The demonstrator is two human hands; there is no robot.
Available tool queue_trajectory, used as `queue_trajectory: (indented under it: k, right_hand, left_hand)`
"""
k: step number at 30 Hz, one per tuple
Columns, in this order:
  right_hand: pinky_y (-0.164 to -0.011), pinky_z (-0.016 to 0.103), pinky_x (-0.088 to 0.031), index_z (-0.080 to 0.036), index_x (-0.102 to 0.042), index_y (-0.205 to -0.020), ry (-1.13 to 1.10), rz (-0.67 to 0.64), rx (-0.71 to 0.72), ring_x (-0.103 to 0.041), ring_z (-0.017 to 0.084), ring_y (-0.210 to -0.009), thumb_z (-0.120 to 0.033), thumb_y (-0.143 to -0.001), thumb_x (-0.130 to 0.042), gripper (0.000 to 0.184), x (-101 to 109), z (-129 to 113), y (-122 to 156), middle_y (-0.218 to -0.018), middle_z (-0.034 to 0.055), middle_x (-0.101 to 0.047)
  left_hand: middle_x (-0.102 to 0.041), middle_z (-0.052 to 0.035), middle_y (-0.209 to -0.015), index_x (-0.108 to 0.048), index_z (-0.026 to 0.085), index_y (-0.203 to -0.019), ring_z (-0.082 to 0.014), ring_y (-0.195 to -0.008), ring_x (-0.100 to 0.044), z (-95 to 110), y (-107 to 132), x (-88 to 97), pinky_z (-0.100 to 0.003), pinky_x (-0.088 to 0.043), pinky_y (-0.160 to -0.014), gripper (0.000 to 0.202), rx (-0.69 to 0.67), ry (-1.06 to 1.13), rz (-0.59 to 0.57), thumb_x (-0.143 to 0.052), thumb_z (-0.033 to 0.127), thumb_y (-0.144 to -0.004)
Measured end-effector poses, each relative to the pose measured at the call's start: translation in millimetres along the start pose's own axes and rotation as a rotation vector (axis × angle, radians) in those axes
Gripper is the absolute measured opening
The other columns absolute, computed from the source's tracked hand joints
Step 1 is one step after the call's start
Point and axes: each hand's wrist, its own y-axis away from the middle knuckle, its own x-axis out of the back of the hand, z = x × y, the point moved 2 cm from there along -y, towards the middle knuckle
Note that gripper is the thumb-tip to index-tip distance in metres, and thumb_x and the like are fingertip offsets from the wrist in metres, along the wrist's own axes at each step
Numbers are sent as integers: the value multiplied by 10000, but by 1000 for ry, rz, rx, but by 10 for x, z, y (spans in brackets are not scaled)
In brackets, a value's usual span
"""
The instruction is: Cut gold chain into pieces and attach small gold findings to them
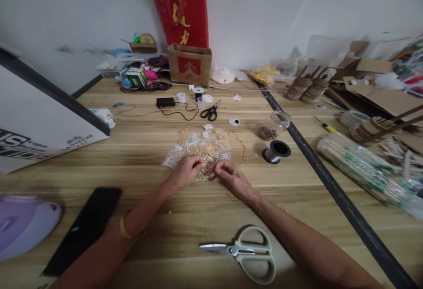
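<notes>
My left hand (188, 170) rests at the near edge of a heap of small gold and silver jewelry findings (205, 172), its fingers pinched together. Whatever lies between those fingertips is too small to make out. Facing it from the right, my right hand (233, 178) has its thumb and fingers curled together at the heap's right side; any piece in them is hidden. Small clear plastic bags (191, 140) of findings lie just beyond both hands. A gold chain (240, 143) stretches behind my right hand, and another short gold chain (231, 198) lies beside its wrist.
Large pale-handled scissors (256, 253) lie between my forearms. Black-handled scissors (209, 112), a wire spool (276, 151) and a tipped jar of beads (269, 131) sit farther back. A black tablet-like slab (84, 229) lies left; bagged wooden sticks (360, 165) lie right.
</notes>
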Motion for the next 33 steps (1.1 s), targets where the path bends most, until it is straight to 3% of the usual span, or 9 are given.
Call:
queue_trajectory:
  k: [4,10,18,25,33]
  right_hand:
    - [-644,253,-460,-167,-548,-761,79,-52,4,-562,116,-632,-445,-750,-677,307,-10,-23,15,-711,7,-599]
    - [-626,252,-447,-154,-552,-772,156,-122,6,-555,112,-631,-440,-779,-649,302,-57,-57,51,-739,18,-596]
    - [-625,262,-453,-155,-550,-780,154,-136,1,-549,117,-628,-459,-771,-649,319,-53,-48,51,-738,17,-593]
    - [-604,254,-445,-167,-548,-767,160,-110,8,-542,115,-608,-472,-773,-640,319,-25,-69,45,-738,18,-599]
    - [-567,250,-408,-173,-541,-769,214,67,131,-490,107,-546,-469,-804,-606,305,39,-70,45,-612,-11,-550]
  left_hand:
    - [-653,-16,-714,-654,153,-745,-143,-675,-574,79,-131,0,-247,-432,-652,187,-32,-75,9,-495,181,-840]
    - [-709,-53,-899,-706,157,-845,-182,-821,-634,239,-388,-78,-290,-476,-779,178,36,-88,-8,-536,123,-806]
    - [-707,-45,-972,-704,170,-940,-174,-880,-643,234,-551,-241,-283,-493,-818,255,-43,-39,-57,-508,83,-802]
    - [-715,-38,-980,-704,184,-938,-166,-854,-649,210,-479,-147,-283,-501,-799,244,-16,-40,-38,-516,106,-804]
    - [-717,-44,-898,-703,178,-903,-159,-782,-634,24,-164,13,-260,-491,-708,173,-6,-35,8,-552,177,-820]
